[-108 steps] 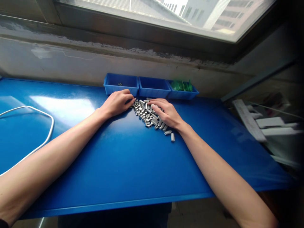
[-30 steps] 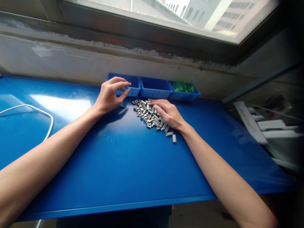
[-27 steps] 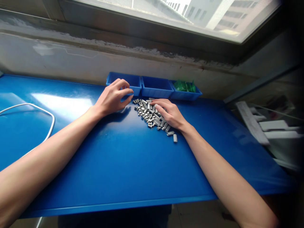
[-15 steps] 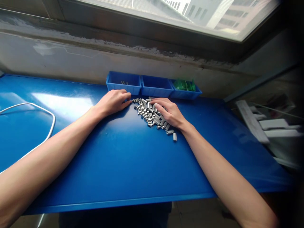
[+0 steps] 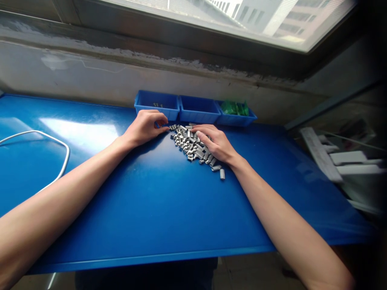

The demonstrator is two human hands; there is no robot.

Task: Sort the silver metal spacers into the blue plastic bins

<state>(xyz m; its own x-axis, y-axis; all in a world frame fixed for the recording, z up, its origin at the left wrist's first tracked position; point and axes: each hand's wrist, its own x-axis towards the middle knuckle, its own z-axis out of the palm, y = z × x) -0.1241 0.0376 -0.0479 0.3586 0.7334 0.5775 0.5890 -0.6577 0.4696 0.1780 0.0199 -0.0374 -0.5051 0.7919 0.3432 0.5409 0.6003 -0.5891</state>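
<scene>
A pile of small silvery metal pieces, some long like hex standoffs and some short, lies on the blue table. My left hand is at the pile's left end, its thumb close to the nearest short pieces and a gap between thumb and curved fingers; I see nothing held in it. My right hand lies palm down over the right side of the pile, fingers stretched out and touching the pieces, hiding some of them. One long metal piece sits apart at the near right.
Three blue bins stand in a row at the back: the left bin holds a few small pieces, beside a middle bin and a right bin with green bags. A white cable curves across the left. White objects are at the right.
My left hand's fingers have lifted and spread away from the thumb, opening a gap. My right hand and the pile look the same.
</scene>
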